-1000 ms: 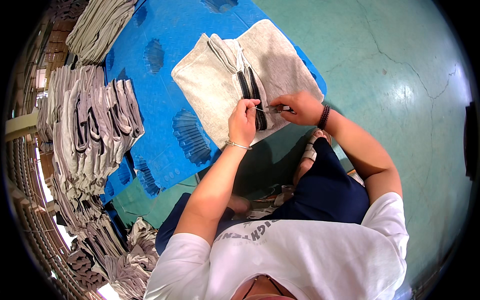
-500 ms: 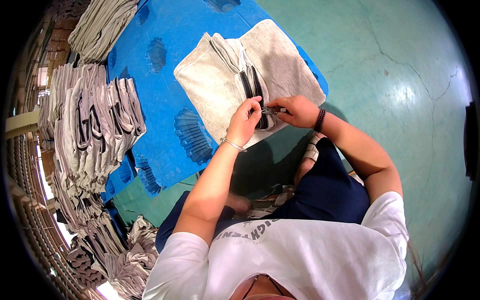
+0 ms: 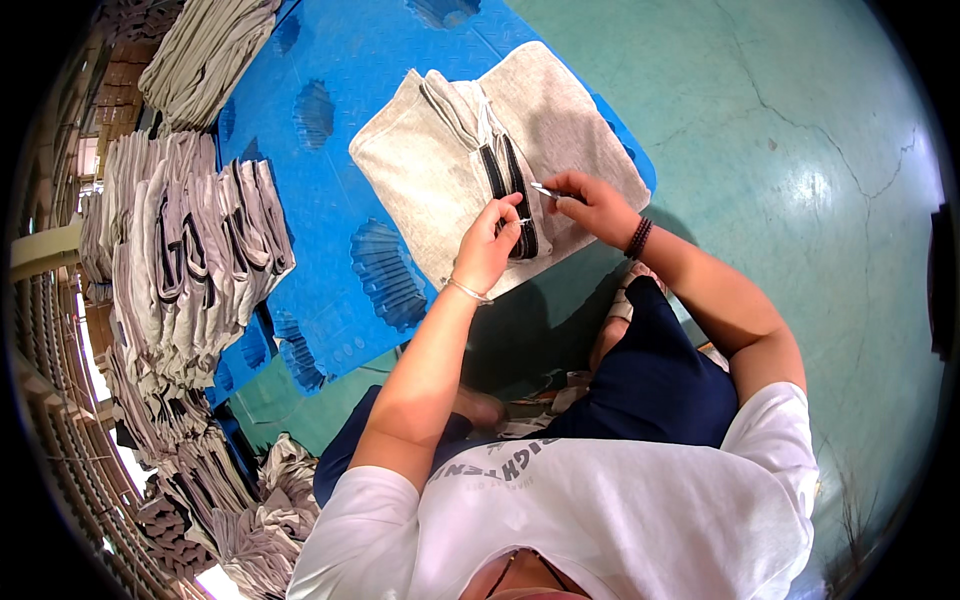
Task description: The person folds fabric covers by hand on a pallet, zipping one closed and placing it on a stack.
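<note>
A folded pale grey cloth piece [image 3: 415, 150] lies on the corner of a blue platform in front of me. Black trim bands [image 3: 507, 170] run down its middle fold. My left hand [image 3: 486, 245] is pinched closed at the near end of the trim; a small light bit shows at its fingertips, too small to name. My right hand [image 3: 600, 210] is closed around small metal thread snips [image 3: 546, 190]. Their tips point left, just right of the black trim and apart from my left fingers.
The blue plastic platform [image 3: 340, 180] has ribbed hollows in its surface. Stacks of similar grey cloth pieces [image 3: 190, 230] stand at its left, with another folded stack [image 3: 205, 60] at the far left. Cracked green floor [image 3: 760, 200] spreads to the right. My knees are close below the cloth.
My right hand has moved slightly up and away from the left fingertips, taking the snips off the trim. My left hand has stayed nearly in place.
</note>
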Tool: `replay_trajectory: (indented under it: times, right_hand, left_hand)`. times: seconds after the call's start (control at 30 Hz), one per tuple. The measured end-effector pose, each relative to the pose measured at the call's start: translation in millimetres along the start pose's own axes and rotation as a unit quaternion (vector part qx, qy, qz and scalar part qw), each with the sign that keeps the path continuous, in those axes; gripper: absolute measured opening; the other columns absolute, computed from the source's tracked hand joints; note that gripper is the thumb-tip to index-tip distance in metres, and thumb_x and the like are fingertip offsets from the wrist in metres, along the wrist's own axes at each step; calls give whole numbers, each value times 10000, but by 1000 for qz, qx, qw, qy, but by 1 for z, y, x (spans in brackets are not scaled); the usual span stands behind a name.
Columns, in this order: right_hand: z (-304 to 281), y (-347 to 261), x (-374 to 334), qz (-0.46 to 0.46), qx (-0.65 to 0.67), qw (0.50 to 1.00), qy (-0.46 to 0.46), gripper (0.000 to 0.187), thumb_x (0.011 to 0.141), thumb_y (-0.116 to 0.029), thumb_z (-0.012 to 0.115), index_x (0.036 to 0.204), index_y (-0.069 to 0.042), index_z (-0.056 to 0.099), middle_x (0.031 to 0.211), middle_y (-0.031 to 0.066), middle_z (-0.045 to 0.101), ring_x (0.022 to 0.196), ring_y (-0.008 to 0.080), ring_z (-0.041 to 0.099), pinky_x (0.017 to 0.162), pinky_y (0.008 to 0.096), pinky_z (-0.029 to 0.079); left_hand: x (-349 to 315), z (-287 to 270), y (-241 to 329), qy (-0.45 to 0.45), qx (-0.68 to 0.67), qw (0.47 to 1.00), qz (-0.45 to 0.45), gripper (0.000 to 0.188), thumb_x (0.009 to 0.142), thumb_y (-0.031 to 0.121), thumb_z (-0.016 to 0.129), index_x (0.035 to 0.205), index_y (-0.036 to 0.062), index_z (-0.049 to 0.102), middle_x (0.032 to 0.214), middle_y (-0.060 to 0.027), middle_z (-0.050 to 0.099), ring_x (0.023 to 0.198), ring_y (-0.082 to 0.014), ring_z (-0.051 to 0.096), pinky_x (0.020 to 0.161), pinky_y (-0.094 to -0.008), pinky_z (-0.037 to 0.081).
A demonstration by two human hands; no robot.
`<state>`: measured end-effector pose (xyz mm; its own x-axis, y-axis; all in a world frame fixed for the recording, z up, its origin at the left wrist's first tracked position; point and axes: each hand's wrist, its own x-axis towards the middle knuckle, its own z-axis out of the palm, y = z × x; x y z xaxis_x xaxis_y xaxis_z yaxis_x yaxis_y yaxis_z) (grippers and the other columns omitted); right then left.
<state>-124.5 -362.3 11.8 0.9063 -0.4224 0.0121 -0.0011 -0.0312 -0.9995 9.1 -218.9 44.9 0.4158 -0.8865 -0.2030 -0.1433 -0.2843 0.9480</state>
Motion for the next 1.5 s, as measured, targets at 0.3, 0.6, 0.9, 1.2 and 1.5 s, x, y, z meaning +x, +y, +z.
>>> replay_trajectory:
  times: [0.3, 0.6, 0.9, 1.2, 1.5]
  right_hand:
    - [12, -20, 15, 194, 243, 948, -64, 364, 804, -94, 432, 1159, -47, 368, 987, 24, 583, 517, 20, 389, 444, 169, 330]
    - [13, -19, 17, 176, 243, 950, -84, 344, 801, -83, 427, 1141, -59, 382, 990, 18, 587, 561, 22, 400, 474, 162, 334]
    - [14, -16, 17, 182, 239, 950, -80, 328, 805, -89, 429, 1131, -69, 398, 961, 6, 581, 559, 27, 390, 472, 175, 326]
    - [13, -10, 18, 262, 358, 896, -26, 334, 817, -118, 428, 1139, -43, 382, 909, 60, 577, 425, 46, 357, 352, 193, 292]
    - [12, -7, 10, 271, 365, 891, -7, 370, 811, -119, 409, 1168, -46, 349, 964, 77, 568, 423, 53, 341, 361, 197, 290]
  left_hand:
    - [-40, 26, 21, 179, 287, 914, 226, 86, 715, 23, 537, 760, 59, 473, 1051, -123, 502, 963, -321, 464, 845, -387, 354]
    - [-108, 52, -60, -21, 469, 873, 132, 154, 687, 55, 542, 838, 85, 556, 893, -30, 548, 863, -241, 517, 770, -362, 397]
    - [-40, 28, 31, 41, 297, 894, 334, 160, 661, -16, 542, 794, 65, 582, 804, -77, 551, 745, -264, 527, 668, -334, 438]
    - [15, -5, 22, -60, 353, 926, 123, 203, 635, 58, 609, 828, 108, 645, 742, -69, 535, 718, -235, 522, 657, -315, 434]
    - [15, 7, 20, -23, 407, 910, 68, 63, 680, 104, 600, 734, 110, 630, 722, -72, 518, 754, -261, 499, 680, -333, 416]
